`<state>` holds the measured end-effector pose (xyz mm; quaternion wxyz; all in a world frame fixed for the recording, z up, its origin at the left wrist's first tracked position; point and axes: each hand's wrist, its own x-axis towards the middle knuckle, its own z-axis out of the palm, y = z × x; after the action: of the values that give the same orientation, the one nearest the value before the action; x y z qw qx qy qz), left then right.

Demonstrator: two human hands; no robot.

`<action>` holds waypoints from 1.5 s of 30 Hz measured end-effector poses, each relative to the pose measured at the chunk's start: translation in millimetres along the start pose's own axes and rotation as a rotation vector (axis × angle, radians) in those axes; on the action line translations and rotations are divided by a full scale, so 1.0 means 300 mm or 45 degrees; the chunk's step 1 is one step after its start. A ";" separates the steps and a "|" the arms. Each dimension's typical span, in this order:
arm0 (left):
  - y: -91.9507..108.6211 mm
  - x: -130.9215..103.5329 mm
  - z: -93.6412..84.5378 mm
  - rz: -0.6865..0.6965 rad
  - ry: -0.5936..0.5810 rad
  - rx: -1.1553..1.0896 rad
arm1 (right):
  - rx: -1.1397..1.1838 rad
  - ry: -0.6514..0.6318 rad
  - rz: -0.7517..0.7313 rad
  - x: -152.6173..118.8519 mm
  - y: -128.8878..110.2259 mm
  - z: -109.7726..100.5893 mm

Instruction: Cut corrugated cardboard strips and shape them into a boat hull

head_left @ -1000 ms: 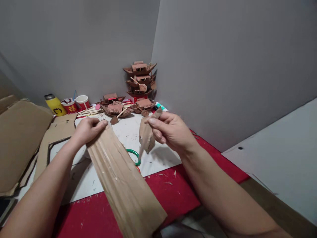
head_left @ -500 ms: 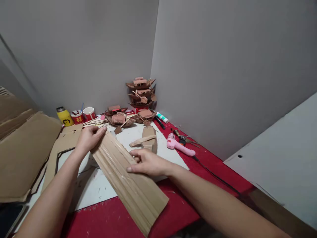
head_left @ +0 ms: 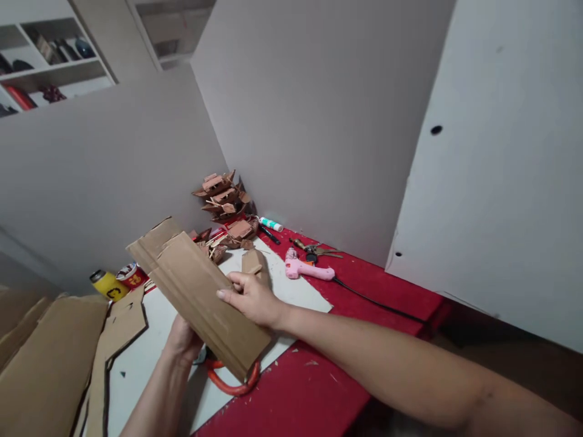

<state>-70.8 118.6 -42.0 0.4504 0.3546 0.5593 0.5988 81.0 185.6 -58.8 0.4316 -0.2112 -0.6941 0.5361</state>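
A long creased strip of brown cardboard [head_left: 195, 285] is tilted above the white board [head_left: 159, 309] on the red table. My right hand [head_left: 252, 298] pinches its right edge between thumb and fingers. My left hand [head_left: 184, 337] is under the strip's lower left side, its fingers mostly hidden by the cardboard. Beneath the strip's near end, the red handles [head_left: 234, 388] of a tool show, close to my left hand. Behind my right hand lies a small shaped cardboard piece [head_left: 255, 262].
Stacked brown model boats [head_left: 223, 197] stand in the back corner. A pink glue gun [head_left: 310, 269], a glue tube [head_left: 271, 224] and scissors [head_left: 325, 250] lie to the right. A yellow jar [head_left: 109, 285], a red cup [head_left: 131, 276] and large cardboard sheets [head_left: 50, 364] are at the left.
The view has turned rightward. My left hand has moved from the strip's far end to underneath it, and the strip is raised. The red handles now show below it.
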 end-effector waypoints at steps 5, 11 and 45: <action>0.043 -0.044 0.056 -0.021 0.041 -0.234 | -0.250 0.168 -0.037 0.015 -0.027 -0.041; 0.016 -0.146 0.107 0.030 0.368 -0.082 | -0.636 -0.061 -0.115 -0.018 -0.053 -0.043; -0.062 -0.300 -0.018 -0.123 0.409 -0.177 | -1.061 -0.486 -0.226 -0.125 -0.039 0.037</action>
<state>-42.4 31.8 -54.1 0.4070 0.1951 0.5978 0.6625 93.9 147.2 -62.5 0.2187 -0.2039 -0.9326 0.2021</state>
